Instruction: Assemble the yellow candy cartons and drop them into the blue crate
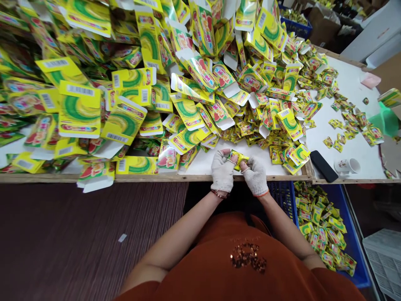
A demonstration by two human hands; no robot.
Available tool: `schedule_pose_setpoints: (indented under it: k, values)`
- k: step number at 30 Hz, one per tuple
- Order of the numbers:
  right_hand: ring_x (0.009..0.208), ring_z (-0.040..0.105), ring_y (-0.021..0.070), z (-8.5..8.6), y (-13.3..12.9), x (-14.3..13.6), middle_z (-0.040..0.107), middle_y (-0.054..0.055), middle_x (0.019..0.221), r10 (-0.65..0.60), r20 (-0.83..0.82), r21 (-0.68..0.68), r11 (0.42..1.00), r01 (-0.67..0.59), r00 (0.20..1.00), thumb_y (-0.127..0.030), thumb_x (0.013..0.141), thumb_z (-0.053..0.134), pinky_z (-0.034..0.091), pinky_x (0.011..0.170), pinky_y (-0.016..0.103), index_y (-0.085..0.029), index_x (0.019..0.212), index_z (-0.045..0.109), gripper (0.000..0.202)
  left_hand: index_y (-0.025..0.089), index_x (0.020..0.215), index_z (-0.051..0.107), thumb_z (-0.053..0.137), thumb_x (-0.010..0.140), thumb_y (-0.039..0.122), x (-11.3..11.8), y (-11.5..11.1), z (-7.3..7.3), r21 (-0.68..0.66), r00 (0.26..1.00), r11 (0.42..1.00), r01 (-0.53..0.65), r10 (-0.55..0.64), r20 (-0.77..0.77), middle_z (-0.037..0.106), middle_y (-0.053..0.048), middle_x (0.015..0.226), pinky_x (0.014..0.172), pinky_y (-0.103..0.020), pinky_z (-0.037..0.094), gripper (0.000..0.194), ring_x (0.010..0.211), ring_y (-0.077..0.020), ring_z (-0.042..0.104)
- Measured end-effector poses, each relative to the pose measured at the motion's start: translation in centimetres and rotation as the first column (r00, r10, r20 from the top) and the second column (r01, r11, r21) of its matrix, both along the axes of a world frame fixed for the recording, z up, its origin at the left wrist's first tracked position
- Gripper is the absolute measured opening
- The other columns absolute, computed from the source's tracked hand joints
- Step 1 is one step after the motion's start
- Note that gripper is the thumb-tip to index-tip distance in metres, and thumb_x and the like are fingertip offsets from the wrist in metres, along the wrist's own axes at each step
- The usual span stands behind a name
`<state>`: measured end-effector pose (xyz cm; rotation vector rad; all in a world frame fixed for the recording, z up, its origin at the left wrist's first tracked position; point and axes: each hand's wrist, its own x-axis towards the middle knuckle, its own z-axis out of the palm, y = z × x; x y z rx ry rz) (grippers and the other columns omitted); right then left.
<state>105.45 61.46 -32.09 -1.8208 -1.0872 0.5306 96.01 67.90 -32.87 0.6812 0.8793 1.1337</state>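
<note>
Both hands wear white knit gloves with bare fingertips and meet at the front edge of the table. My left hand (223,170) pinches one end of a small yellow candy packet (238,159). On its other end, the fingers of my right hand (254,175) are closed. The packet is held just above the white tabletop (203,161). Behind the hands lies a heap of small yellow packets (247,127). Yellow and green printed cartons (188,110), many with flaps standing up, are piled to the left and behind.
A black phone (323,166) and a white cup (347,166) sit to the right. Loose packets lie near a green plastic container (384,120). Below the table's right part, a blue crate (354,246) holds many filled packets. A wooden strip (150,178) edges the table.
</note>
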Motion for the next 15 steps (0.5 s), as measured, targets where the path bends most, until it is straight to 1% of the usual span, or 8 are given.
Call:
schedule_pose_setpoints:
  k: [3,5,7,9,11,13,14,15]
  values:
    - [0.062,0.058,0.0142,0.4,0.2,0.7,0.061,0.0,0.074,0.046,-0.206,0.014,0.999,-0.044,0.977,-0.058,0.085,0.059,0.048,0.058,0.026,-0.02,0.099,0.052,0.041,0.018,0.101,0.057,0.077,0.068,0.026,-0.3,0.0,0.5,0.095,0.998,0.995,0.02,-0.014,-0.068,0.066,-0.003,0.092,0.079,-0.027,0.055,0.038,0.083,-0.0132,0.065]
    - [0.071,0.064,0.0163,0.8,0.5,1.0,0.066,0.004,0.087,0.105,-0.304,0.033,0.995,-0.099,0.947,-0.063,0.084,0.058,0.052,0.061,0.028,-0.019,0.116,0.051,0.054,0.018,0.098,0.059,0.075,0.071,0.027,-0.3,-0.1,1.1,0.156,0.99,0.985,0.071,-0.05,-0.131,0.067,-0.004,0.093,0.08,-0.028,0.055,0.033,0.086,-0.0152,0.065]
    - [0.081,0.066,0.0181,1.1,0.9,1.1,0.069,0.007,0.099,0.172,-0.34,0.052,0.985,-0.163,0.925,-0.064,0.082,0.061,0.055,0.066,0.028,-0.019,0.12,0.054,0.059,0.018,0.097,0.062,0.071,0.077,0.03,-0.5,-0.2,1.8,0.221,0.972,0.963,0.152,-0.105,-0.211,0.069,-0.006,0.095,0.08,-0.03,0.055,0.025,0.088,-0.0174,0.066]
    - [0.078,0.067,0.0179,1.0,1.2,0.9,0.07,0.007,0.101,0.2,-0.416,0.065,0.98,-0.191,0.887,-0.062,0.08,0.064,0.056,0.062,0.028,-0.02,0.115,0.059,0.055,0.018,0.1,0.064,0.064,0.086,0.032,-1.2,0.1,2.8,0.345,0.938,0.909,0.233,-0.117,-0.325,0.07,-0.008,0.1,0.085,-0.034,0.055,0.02,0.093,-0.0196,0.066]
    - [0.064,0.065,0.015,0.7,1.2,0.8,0.071,0.006,0.094,0.175,-0.524,0.054,0.984,-0.172,0.834,-0.062,0.078,0.066,0.053,0.051,0.026,-0.021,0.109,0.06,0.051,0.019,0.104,0.066,0.056,0.092,0.031,-2.7,1.1,4.0,0.543,0.89,0.795,0.271,0.009,-0.457,0.07,-0.01,0.107,0.096,-0.038,0.051,0.02,0.103,-0.022,0.064]
    - [0.05,0.06,0.0108,0.3,0.9,1.0,0.07,0.003,0.085,0.116,-0.579,0.028,0.992,-0.123,0.807,-0.061,0.077,0.068,0.05,0.044,0.023,-0.02,0.103,0.059,0.049,0.019,0.106,0.066,0.052,0.093,0.028,-4.8,2.9,5.0,0.707,0.79,0.643,0.293,0.254,-0.558,0.066,-0.012,0.114,0.105,-0.043,0.044,0.021,0.114,-0.0252,0.059]
    - [0.045,0.057,0.009,0.1,0.8,1.2,0.07,0.002,0.082,0.084,-0.581,0.013,0.995,-0.094,0.809,-0.061,0.076,0.07,0.049,0.042,0.022,-0.02,0.1,0.058,0.049,0.018,0.106,0.065,0.054,0.092,0.027,-6.0,4.0,5.4,0.73,0.698,0.601,0.325,0.368,-0.614,0.065,-0.014,0.115,0.106,-0.045,0.042,0.02,0.116,-0.0273,0.057]
    - [0.043,0.055,0.008,-0.1,0.7,1.5,0.069,0.0,0.078,0.059,-0.576,0.003,0.998,-0.069,0.816,-0.061,0.075,0.071,0.048,0.041,0.022,-0.02,0.098,0.058,0.05,0.016,0.108,0.064,0.058,0.088,0.027,-7.2,5.1,5.6,0.716,0.577,0.589,0.374,0.457,-0.677,0.063,-0.016,0.117,0.107,-0.048,0.041,0.023,0.119,-0.0306,0.055]
